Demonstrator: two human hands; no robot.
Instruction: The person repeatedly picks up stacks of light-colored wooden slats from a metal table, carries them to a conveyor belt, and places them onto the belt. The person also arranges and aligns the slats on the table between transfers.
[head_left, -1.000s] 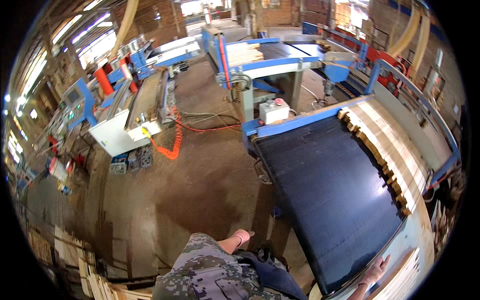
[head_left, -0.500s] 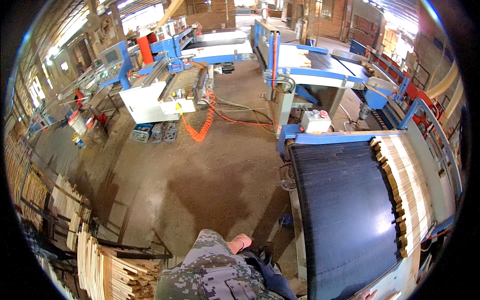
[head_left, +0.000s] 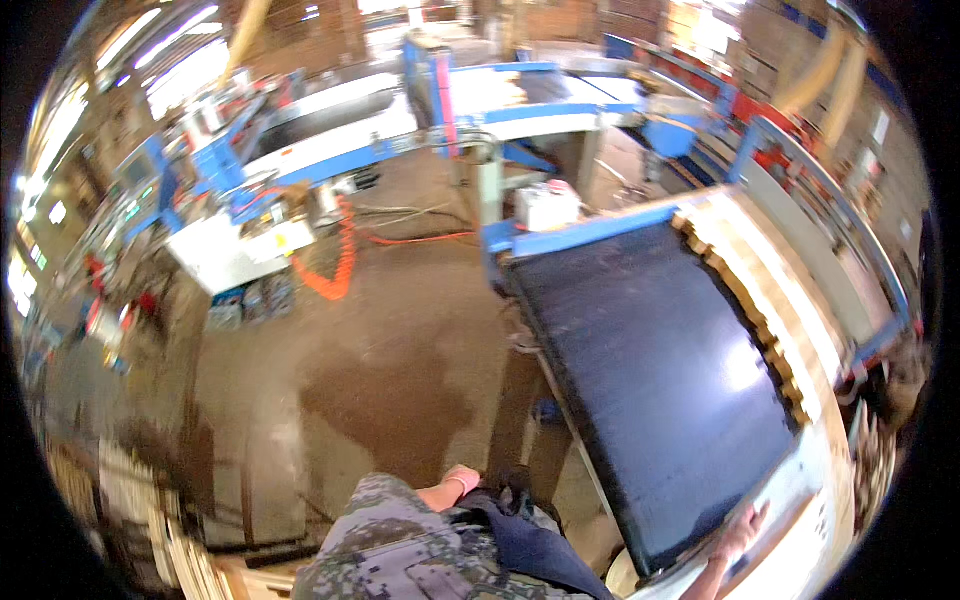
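My right hand (head_left: 738, 532) reaches in from the lower right, its fingers stretched out, over the pale end plate (head_left: 795, 480) of a black conveyor belt (head_left: 650, 360). It seems to hold nothing, though motion blurs it. My left hand (head_left: 462, 479) is low in front of my body, beside dark blue cloth (head_left: 530, 555) and below a camouflage sleeve (head_left: 375, 525). Its fingers are too small and blurred to make out. Along the belt's right side lies a row of light wooden strips (head_left: 770, 300) with uneven ends.
A blue rail (head_left: 600, 228) bounds the belt's far end, with a white control box (head_left: 547, 205) behind it. An orange coiled hose (head_left: 335, 280) hangs by the machine at left. More wooden strips (head_left: 185, 560) are stacked at lower left. A blue frame (head_left: 840, 220) rises at right.
The view has swung right and down, so machines and belt appear further left and higher. My right hand has come further into view over the plate. The wooden strips remain along the belt.
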